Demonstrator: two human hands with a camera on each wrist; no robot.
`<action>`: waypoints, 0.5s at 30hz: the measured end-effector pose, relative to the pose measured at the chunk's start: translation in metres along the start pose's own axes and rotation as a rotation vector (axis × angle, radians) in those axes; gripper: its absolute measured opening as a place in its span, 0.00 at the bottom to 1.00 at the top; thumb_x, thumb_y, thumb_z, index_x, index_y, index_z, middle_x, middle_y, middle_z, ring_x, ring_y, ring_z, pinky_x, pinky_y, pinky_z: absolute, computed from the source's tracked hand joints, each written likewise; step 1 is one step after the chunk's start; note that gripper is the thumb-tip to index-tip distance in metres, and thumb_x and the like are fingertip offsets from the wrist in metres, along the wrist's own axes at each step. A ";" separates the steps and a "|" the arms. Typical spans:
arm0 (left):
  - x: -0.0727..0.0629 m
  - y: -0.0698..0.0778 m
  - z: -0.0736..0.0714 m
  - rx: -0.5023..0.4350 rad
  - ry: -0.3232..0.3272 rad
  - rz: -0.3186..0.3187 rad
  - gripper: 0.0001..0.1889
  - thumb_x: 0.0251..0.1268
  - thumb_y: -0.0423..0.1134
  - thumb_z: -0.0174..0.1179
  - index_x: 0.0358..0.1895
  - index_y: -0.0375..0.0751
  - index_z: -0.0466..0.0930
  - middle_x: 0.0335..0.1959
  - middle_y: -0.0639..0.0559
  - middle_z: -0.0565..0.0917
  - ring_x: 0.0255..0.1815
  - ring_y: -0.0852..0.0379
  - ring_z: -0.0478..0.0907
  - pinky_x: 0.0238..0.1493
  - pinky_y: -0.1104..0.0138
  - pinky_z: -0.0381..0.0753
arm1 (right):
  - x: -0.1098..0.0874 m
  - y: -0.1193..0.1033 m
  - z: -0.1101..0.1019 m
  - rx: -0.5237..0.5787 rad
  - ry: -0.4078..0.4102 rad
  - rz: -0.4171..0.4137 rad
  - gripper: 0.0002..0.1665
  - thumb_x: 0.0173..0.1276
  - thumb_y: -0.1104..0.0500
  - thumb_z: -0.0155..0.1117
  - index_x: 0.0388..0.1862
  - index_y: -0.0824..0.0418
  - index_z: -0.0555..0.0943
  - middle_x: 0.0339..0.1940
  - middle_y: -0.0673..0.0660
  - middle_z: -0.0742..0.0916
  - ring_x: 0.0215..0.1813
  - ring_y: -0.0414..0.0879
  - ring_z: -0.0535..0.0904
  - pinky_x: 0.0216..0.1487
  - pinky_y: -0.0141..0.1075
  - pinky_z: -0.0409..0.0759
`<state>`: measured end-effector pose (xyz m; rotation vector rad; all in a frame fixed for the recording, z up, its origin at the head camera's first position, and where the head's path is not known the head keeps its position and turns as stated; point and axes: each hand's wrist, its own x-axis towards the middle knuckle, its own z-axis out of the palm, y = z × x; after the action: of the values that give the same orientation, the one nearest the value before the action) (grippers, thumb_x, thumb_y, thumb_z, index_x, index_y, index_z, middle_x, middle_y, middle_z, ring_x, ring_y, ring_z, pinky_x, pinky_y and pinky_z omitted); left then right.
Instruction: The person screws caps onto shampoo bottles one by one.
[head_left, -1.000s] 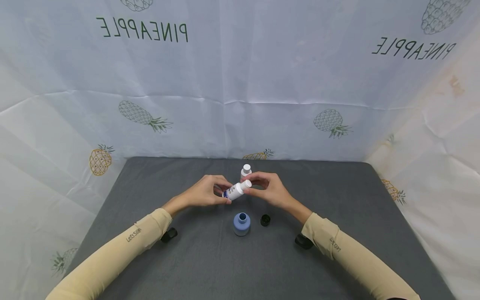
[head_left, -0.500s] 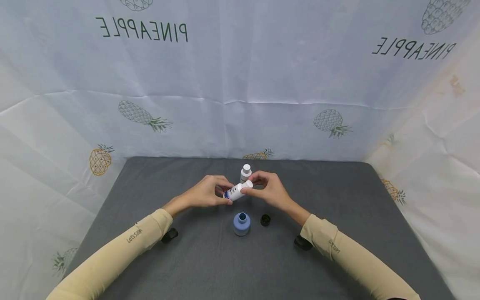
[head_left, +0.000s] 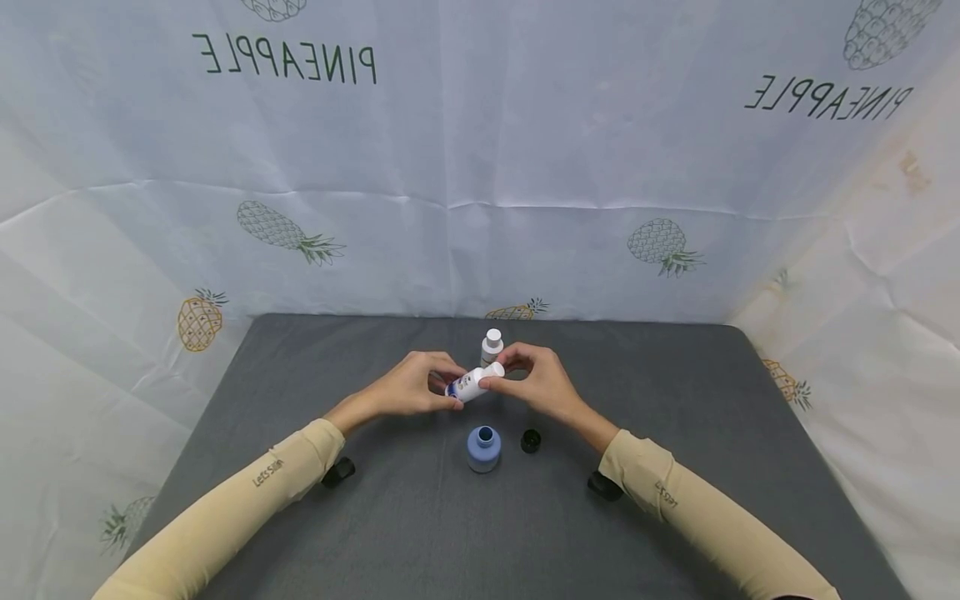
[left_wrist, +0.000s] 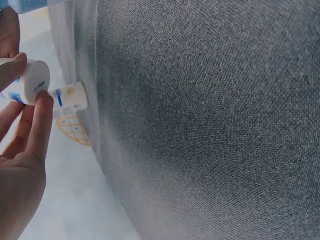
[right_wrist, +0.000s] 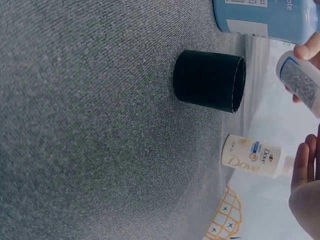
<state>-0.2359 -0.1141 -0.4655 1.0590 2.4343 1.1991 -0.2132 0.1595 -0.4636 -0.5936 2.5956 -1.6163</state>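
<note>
A small white bottle with a blue band is held tilted above the table, cap end up and to the right. My left hand grips it near the base, which faces the camera in the left wrist view. At the upper end, my right hand pinches the white cap between thumb and fingers. Just behind stands an upright white Dove bottle, capped. Nearer the person, a blue bottle stands with its mouth uncovered, and a black cap lies to its right.
A grey cloth covers the table. Pale curtains printed with pineapples hang behind and at the sides. Black objects sit close to both forearms.
My right thumb and fingers have shifted slightly along and around the cap of the held bottle. The left hand, the standing bottles and the black cap stay in place.
</note>
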 end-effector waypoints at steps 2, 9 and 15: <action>0.000 -0.001 0.000 -0.005 0.003 -0.004 0.22 0.64 0.36 0.79 0.60 0.37 0.90 0.50 0.46 0.89 0.50 0.54 0.89 0.56 0.64 0.94 | 0.000 0.000 0.000 0.000 -0.007 0.002 0.18 0.64 0.56 0.85 0.48 0.58 0.88 0.47 0.57 0.92 0.50 0.50 0.90 0.58 0.60 0.90; -0.001 -0.003 -0.001 -0.016 0.008 -0.011 0.21 0.64 0.37 0.79 0.60 0.37 0.90 0.50 0.47 0.89 0.50 0.55 0.89 0.56 0.64 0.94 | 0.002 0.004 -0.007 0.157 -0.120 -0.069 0.23 0.71 0.59 0.79 0.63 0.61 0.86 0.64 0.64 0.90 0.66 0.51 0.88 0.74 0.60 0.83; -0.002 -0.002 -0.001 -0.027 0.009 -0.013 0.21 0.64 0.37 0.80 0.59 0.37 0.90 0.50 0.47 0.89 0.51 0.54 0.90 0.56 0.67 0.93 | 0.006 0.011 -0.016 0.382 -0.278 -0.186 0.27 0.74 0.75 0.67 0.71 0.76 0.78 0.73 0.78 0.80 0.75 0.40 0.82 0.79 0.41 0.81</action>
<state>-0.2361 -0.1164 -0.4662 1.0305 2.4205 1.2315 -0.2254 0.1760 -0.4648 -0.9663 2.0186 -1.8588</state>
